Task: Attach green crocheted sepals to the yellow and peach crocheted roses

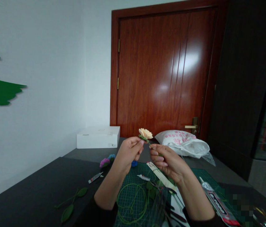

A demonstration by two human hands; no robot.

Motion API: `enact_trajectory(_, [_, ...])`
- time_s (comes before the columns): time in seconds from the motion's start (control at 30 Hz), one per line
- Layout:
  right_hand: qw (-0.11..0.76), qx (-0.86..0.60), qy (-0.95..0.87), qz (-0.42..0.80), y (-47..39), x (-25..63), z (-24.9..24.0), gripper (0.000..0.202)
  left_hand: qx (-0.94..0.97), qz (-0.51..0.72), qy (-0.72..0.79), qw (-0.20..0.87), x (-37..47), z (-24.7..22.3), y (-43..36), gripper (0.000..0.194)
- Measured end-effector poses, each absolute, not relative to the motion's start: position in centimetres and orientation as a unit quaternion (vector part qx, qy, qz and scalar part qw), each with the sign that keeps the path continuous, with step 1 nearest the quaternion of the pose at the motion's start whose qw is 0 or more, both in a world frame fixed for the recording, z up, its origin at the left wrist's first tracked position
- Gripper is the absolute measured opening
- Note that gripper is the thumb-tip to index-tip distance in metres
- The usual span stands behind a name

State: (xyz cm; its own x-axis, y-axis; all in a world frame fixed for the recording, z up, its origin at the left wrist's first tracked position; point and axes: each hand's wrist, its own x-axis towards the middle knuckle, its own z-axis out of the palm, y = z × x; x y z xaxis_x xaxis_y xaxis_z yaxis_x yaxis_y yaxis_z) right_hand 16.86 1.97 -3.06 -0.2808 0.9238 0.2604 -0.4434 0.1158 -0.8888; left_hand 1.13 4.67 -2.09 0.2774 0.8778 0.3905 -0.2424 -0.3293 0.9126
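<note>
A cream crocheted-looking flower (145, 133) with a green base is held up above the table between my two hands. My left hand (131, 150) pinches the green base just under the petals. Lower on the thin stem (149, 144), the fingers of my right hand (166, 159) are closed around it. Below my hands lies a green cutting mat (123, 189) with a loose coil of green cord (133, 210) on it. A small glue tube (143, 177) rests on the mat, near dark-handled tools partly hidden by my right arm.
Left on the dark table are a leaf sprig (67, 213), another small tube (95, 177) and a purple flower (104, 162). A white box (97, 141) and a white plastic bag (180, 142) stand at the back. A large glue package (217, 200) lies at right.
</note>
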Motion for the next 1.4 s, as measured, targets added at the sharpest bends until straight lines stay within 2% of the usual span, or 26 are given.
enact_trajectory(0.1, [0.503,-0.232,-0.547,0.628,1.8,17.4,-3.1,0.028,0.608,0.527,0.246,0.541,0.8,-2.0,4.9,0.024])
enact_trajectory(0.17, [0.502,-0.232,-0.576,0.602,1.7,17.6,-3.0,0.028,0.603,0.522,0.240,0.554,0.5,-2.0,5.1,0.025])
enact_trajectory(0.37, [0.604,-0.194,-0.548,0.545,2.1,18.0,-2.9,0.023,0.610,0.477,0.206,0.599,-0.3,-1.9,5.4,0.023])
enact_trajectory(0.47, [0.605,-0.233,-0.561,0.515,2.5,18.2,-3.0,0.027,0.617,0.429,0.157,0.641,-0.5,-1.6,5.0,0.021])
enact_trajectory(0.6, [0.598,-0.334,-0.642,0.345,2.8,18.3,-3.3,0.031,0.609,0.393,0.115,0.680,-0.4,-1.4,4.5,0.016])
enact_trajectory(0.73, [0.602,-0.378,-0.684,0.164,2.8,18.3,-3.4,0.025,0.603,0.392,0.106,0.687,-0.1,-1.7,4.4,0.018])
enact_trajectory(0.87, [0.581,-0.408,-0.700,0.073,2.3,18.4,-3.2,0.015,0.604,0.397,0.117,0.682,0.4,-1.9,4.4,0.023])
enact_trajectory(1.4, [0.652,-0.373,-0.611,0.251,1.2,17.2,-3.1,0.032,0.642,0.562,0.202,0.481,2.3,-2.0,3.3,0.014])
